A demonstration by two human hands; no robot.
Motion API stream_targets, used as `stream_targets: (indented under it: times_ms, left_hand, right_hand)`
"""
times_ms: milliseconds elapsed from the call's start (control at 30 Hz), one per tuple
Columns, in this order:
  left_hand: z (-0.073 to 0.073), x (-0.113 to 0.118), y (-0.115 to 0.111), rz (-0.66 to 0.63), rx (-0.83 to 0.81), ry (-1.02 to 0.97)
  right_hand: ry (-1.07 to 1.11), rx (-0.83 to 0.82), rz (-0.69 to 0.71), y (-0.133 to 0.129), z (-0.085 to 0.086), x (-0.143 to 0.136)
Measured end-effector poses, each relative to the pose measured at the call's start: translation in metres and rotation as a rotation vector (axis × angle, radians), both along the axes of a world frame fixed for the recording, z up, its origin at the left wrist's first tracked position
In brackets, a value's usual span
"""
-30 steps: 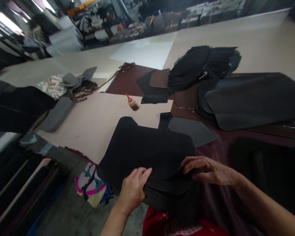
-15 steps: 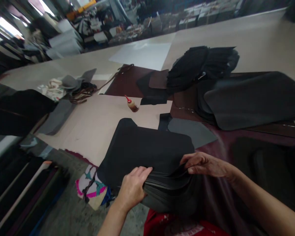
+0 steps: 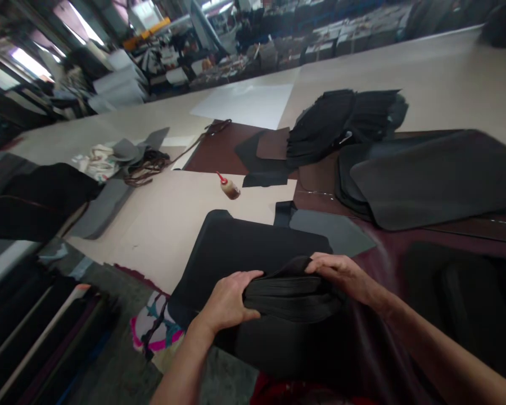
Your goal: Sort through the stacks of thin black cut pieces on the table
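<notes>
At the near side of the pale worktop (image 3: 152,225), a stack of black sheets (image 3: 223,242) is clasped by its layered front edge, left end in the left hand's grip (image 3: 231,301), right end in the right hand's grip (image 3: 343,275). Crosswise between them it's stretched, neither nearer, and bunched higher than half a second ago!

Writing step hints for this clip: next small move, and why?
I'd likely use the right hand to separate the sheet edges slightly, with the left hand as the anchor. The left's thumb and fingers straddle the raised edge of the stack of black sheets, the right touches that edge further along, and several layers show between them.
</notes>
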State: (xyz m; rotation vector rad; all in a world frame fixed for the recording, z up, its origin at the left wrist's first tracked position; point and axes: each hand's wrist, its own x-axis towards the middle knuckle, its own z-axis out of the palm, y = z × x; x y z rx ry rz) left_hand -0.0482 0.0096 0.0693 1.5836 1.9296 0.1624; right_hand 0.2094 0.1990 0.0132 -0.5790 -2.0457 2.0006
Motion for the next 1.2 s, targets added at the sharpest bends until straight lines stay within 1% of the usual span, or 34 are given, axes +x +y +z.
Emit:
stream_targets:
  times_ms: [67,100,233,333,433,567,733,967,1033,1200]
  left_hand:
    - [0.001,-0.002,0.005,0.010,-0.007,-0.011]
    - [0.002,-0.003,0.006,0.015,-0.008,-0.015]
    - [0.002,-0.004,0.009,0.025,-0.008,-0.028]
    - [-0.001,-0.004,0.005,0.017,-0.004,-0.017]
    - [-0.006,-0.001,0.000,-0.018,0.029,0.006]
    - [-0.010,0.005,-0.006,-0.061,0.063,0.058]
    - [-0.010,0.008,-0.009,-0.088,0.064,0.080]
    - [-0.010,0.011,-0.011,-0.094,0.073,0.107]
    - [-0.010,0.011,-0.011,-0.098,0.061,0.106]
    - [-0.010,0.012,-0.012,-0.109,0.050,0.114]
  right_hand:
    - [-0.081,-0.088,0.018,0.006,0.007,-0.002]
    - [-0.084,-0.113,0.035,0.009,0.012,-0.002]
    - [-0.015,-0.093,0.146,0.018,0.027,-0.001]
    - [0.002,-0.114,0.209,0.021,0.031,0.000]
    - [0.035,-0.159,0.250,0.021,0.029,-0.001]
    - [0.050,-0.162,0.275,0.019,0.023,-0.001]
    - [0.076,-0.230,0.295,0.017,0.019,0.001]
    - [0.094,-0.212,0.319,0.016,0.011,0.002]
    - [0.096,-0.216,0.318,0.016,0.011,0.003]
    - [0.087,-0.214,0.373,0.017,0.014,0.003]
